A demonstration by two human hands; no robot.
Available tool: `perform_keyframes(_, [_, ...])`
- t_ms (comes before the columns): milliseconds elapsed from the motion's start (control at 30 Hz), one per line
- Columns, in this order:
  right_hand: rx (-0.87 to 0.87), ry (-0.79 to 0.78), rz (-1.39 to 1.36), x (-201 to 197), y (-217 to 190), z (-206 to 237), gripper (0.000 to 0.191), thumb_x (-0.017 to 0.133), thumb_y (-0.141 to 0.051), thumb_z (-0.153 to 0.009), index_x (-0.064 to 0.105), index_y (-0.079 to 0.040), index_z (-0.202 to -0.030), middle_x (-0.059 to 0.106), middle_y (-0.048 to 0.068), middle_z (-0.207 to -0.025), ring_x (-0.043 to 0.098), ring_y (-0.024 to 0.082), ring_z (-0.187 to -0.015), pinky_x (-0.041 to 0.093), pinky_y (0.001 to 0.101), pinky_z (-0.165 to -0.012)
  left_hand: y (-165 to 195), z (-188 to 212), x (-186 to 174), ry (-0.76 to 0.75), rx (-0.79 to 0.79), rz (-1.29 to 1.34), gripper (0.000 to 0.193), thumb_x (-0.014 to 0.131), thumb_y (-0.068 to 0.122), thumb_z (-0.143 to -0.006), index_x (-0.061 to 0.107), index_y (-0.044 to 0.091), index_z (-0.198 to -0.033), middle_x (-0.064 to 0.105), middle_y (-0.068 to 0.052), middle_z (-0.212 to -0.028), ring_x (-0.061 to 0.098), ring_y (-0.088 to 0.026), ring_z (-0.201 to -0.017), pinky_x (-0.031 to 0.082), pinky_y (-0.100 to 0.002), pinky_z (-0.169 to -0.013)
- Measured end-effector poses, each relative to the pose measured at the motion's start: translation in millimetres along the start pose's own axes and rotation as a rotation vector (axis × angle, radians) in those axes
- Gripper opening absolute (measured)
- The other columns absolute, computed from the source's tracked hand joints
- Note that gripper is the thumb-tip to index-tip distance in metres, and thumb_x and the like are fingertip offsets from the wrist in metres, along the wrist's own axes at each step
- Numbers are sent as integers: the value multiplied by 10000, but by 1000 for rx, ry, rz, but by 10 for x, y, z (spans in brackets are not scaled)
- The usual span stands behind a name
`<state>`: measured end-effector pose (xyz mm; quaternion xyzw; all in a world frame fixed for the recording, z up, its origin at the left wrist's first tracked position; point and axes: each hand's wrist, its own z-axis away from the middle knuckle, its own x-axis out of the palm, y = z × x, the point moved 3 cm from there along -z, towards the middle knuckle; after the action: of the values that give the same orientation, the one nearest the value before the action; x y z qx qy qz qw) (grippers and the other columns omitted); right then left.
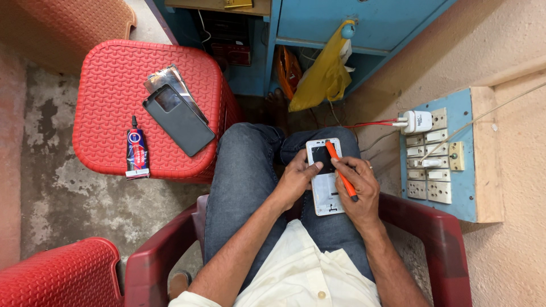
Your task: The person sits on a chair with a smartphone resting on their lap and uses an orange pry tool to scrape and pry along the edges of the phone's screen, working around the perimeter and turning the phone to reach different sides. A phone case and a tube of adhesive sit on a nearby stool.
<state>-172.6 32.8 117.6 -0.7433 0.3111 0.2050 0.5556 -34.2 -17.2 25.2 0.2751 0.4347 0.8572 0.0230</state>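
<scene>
We see a big red woven plastic stool (114,96) with a dark flat phone case (181,121) and small glue tube (137,153), our left hand (296,179) holding a white opened phone (325,176) on our lap, our right hand (358,187) gripping a thin orange tool (341,170) on it

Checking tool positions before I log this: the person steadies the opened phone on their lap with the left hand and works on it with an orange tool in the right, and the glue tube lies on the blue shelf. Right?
Not quite. The head view shows the glue tube lying on the red stool, beside a dark phone, not on the blue shelf. The rest holds: the left hand steadies the opened phone on the lap, and the right hand holds the orange tool.
</scene>
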Motion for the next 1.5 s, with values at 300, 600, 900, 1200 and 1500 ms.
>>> perform_keyframes(300, [10, 0, 10, 8, 35, 26, 364, 708, 21, -869, 731, -33, -1227, 684, 123, -1088, 653, 225, -973, 507, 339, -876, 6, 6, -7, 3, -4, -8, 456, 571, 185, -1010, 457, 38, -1426, 696, -141, -1076, 724, -223, -969, 641, -392, -798])
perform_keyframes(600, [-8, -1, 24, 22, 47, 29, 363, 708, 21, -880, 732, -41, -1237, 689, 115, -1094, 657, 213, -987, 508, 341, -890, 20, 15, -5, 9, -17, -36, 445, 566, 194, -1013, 460, 42, -1417, 699, -148, -1079, 730, -232, -981, 647, -401, -817])
perform_keyframes(900, [-35, 19, 37, -16, -12, 23, 381, 698, 28, -860, 718, -20, -1237, 679, 124, -1094, 653, 235, -988, 485, 371, -929, -36, -6, -12, 13, 7, -4, 416, 586, 167, -1014, 492, 49, -1402, 705, -109, -1007, 716, -185, -884, 613, -344, -736])
perform_keyframes(1200, [8, 14, 16, -24, -25, 35, 387, 677, 26, -875, 713, -32, -1257, 673, 130, -1121, 659, 264, -1024, 508, 350, -929, -56, -17, -2, -8, 28, 41, 386, 582, 156, -1009, 495, 56, -1371, 712, -88, -992, 716, -168, -864, 606, -326, -717])
perform_keyframes(1500, [30, 33, 14, -28, -12, 47, 382, 679, 25, -884, 711, -33, -1260, 677, 126, -1143, 660, 246, -1046, 499, 349, -952, -31, -7, -1, 6, 18, 16, 368, 590, 169, -1017, 512, 47, -1355, 696, -71, -958, 689, -129, -805, 580, -287, -672])
